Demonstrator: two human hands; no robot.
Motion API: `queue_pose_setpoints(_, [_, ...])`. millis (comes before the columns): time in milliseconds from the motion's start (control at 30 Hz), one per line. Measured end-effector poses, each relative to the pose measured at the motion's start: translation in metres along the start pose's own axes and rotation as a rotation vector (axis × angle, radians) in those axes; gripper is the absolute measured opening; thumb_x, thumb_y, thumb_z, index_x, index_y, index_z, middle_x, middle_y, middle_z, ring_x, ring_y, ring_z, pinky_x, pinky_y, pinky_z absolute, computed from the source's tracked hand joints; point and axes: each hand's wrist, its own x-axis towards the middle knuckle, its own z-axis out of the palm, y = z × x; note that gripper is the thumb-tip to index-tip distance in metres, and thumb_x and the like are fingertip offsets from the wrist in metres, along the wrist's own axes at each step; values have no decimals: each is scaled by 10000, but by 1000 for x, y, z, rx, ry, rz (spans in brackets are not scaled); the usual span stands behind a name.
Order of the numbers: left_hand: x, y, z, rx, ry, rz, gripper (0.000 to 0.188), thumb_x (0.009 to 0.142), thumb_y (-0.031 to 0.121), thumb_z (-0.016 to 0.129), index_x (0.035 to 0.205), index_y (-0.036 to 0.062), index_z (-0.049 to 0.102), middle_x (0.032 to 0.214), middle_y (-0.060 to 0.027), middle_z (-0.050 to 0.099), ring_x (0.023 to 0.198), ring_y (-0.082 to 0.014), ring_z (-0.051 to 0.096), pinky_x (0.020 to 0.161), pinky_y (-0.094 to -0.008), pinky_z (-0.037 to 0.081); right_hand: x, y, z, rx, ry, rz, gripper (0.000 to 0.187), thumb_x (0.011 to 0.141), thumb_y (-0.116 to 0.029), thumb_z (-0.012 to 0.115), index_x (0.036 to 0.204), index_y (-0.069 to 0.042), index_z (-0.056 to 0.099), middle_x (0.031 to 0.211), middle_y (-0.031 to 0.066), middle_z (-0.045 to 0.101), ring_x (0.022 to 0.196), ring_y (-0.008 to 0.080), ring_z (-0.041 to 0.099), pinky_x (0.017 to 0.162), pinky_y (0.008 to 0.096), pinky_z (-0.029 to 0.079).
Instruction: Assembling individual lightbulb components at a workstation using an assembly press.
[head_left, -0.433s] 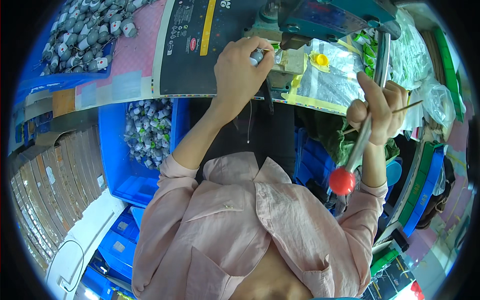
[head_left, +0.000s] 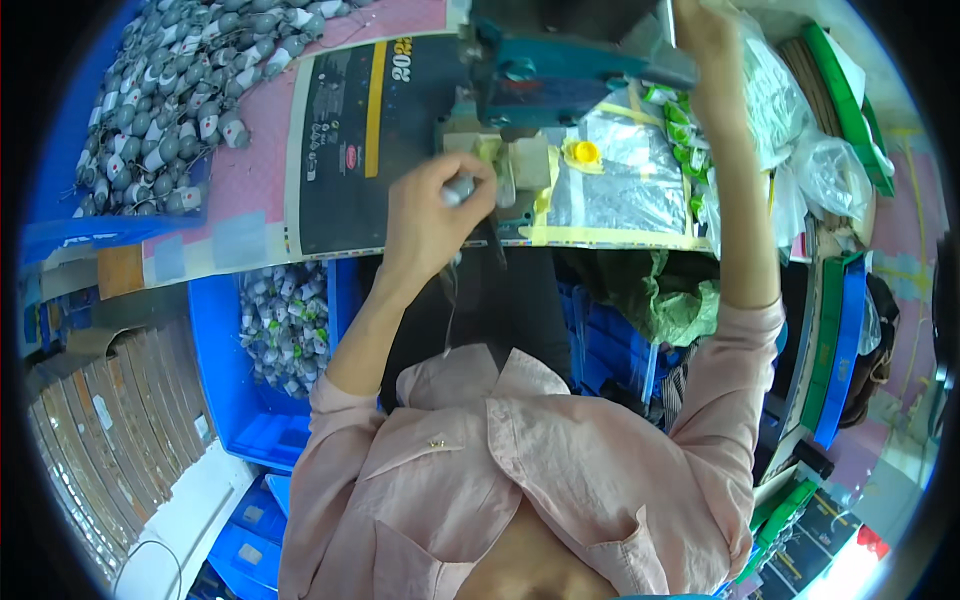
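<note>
My left hand (head_left: 432,215) is closed around a small grey-and-white rounded piece (head_left: 459,188), in front of the block at the press's base. A thin cord (head_left: 451,300) dangles below this hand. The green bench press (head_left: 550,85) stands just beyond it, with a pale metal block (head_left: 527,165) under its head. My right hand (head_left: 708,45) is raised at the top edge, beside the press's lever arm (head_left: 655,68). It is blurred and partly cut off, so its fingers and any grip on the lever do not show.
Many similar grey-and-white pieces (head_left: 165,130) fill a blue bin at the far left. More lie in a blue crate (head_left: 235,400) below the table edge. A yellow round part (head_left: 583,153) and several green pieces (head_left: 690,150) lie right of the press. Clear plastic bags (head_left: 830,175) are farther right.
My right hand has gone up and away from me, from the red-knobbed lever's lower position; the red knob is out of sight. My left hand has drawn slightly back, still with the grey-and-white piece.
</note>
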Motion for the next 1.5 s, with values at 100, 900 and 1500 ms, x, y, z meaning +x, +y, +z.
queue_pose_setpoints(100, [-16,1,-42,-44,25,-249,104,797,109,748,866,43,705,834,-101,715,701,-200,654,643,-307,484,-55,-27,44,-245,-196,287,157,738,-10,663,889,-37,695,781,184,640,740,428,600,755,487,503])
queue_pose_setpoints(900, [133,-100,-179,201,562,152,481,859,212,733,1274,32,568,1057,-216,714,922,-368,723,825,-469,574,-117,23,53,-353,-366,215,154,746,46,615,897,19,633,1016,194,598,988,394,557,866,466,484])
queue_pose_setpoints(1500, [-2,-25,-23,-755,-127,-308,186,974,154,650,1086,28,572,998,-161,712,699,-143,665,584,-259,535,-91,-218,60,284,54,555,451,864,133,644,1268,-63,684,1125,142,593,942,246,623,782,324,537])
